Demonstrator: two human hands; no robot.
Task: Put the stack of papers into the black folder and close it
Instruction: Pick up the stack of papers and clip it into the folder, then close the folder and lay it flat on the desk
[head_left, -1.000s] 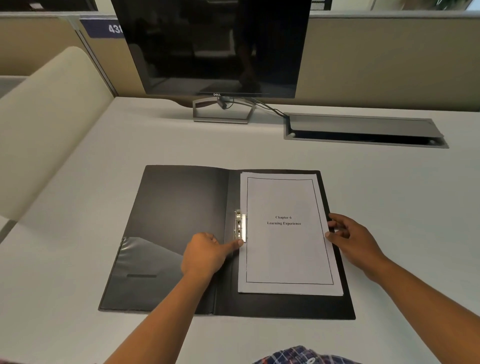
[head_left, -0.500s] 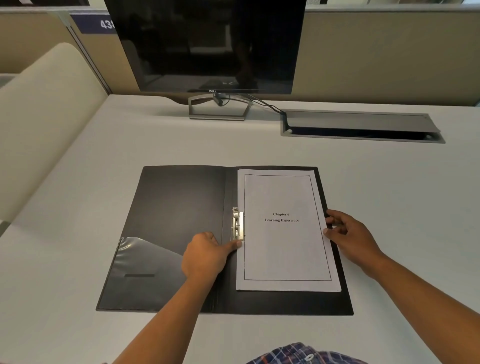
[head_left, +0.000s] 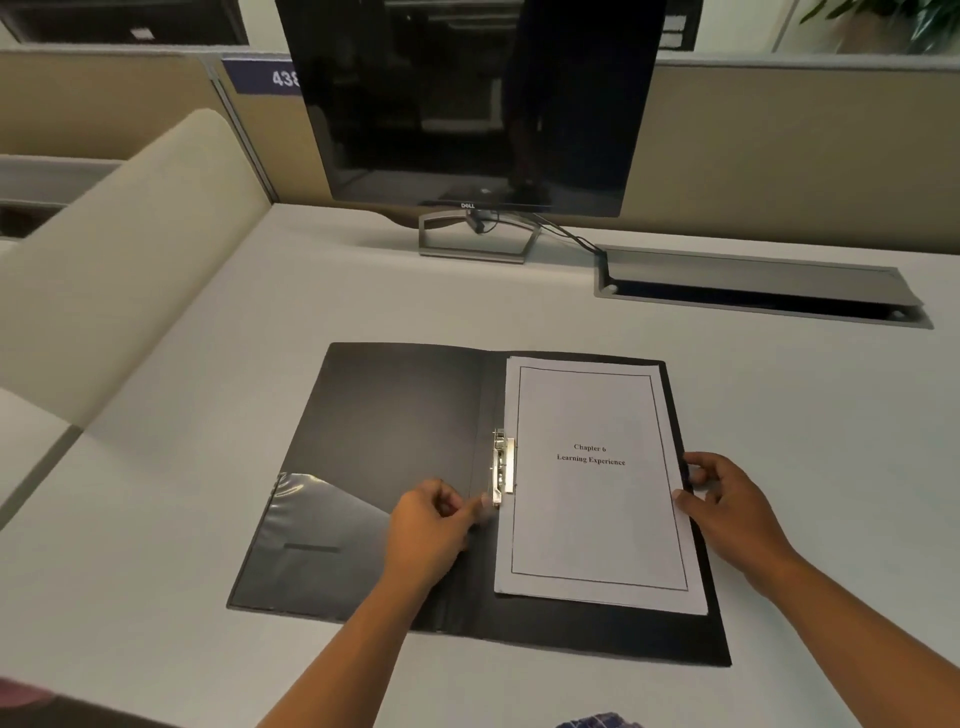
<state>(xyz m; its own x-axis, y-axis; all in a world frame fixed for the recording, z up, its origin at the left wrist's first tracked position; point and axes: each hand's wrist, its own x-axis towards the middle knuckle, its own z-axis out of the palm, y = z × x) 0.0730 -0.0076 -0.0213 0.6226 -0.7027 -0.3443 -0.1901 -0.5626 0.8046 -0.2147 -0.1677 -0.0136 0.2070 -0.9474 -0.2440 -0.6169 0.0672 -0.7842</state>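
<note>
Head view: papers (head_left: 597, 488) lay in the open black folder (head_left: 395, 426); left hand (head_left: 431, 525), curled, pressed the metal clip (head_left: 502, 467); right hand (head_left: 732, 504) pinched the papers' right edge.

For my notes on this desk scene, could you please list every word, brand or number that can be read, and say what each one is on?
"Chapter 6" on the top sheet of the papers.
"Learning Experience" on the same sheet, just under it.
"DELL" on the bottom bezel of the monitor.
"438" on the blue sign on the partition; the monitor cuts it off, so more digits may follow.
Nothing else is readable.
</note>
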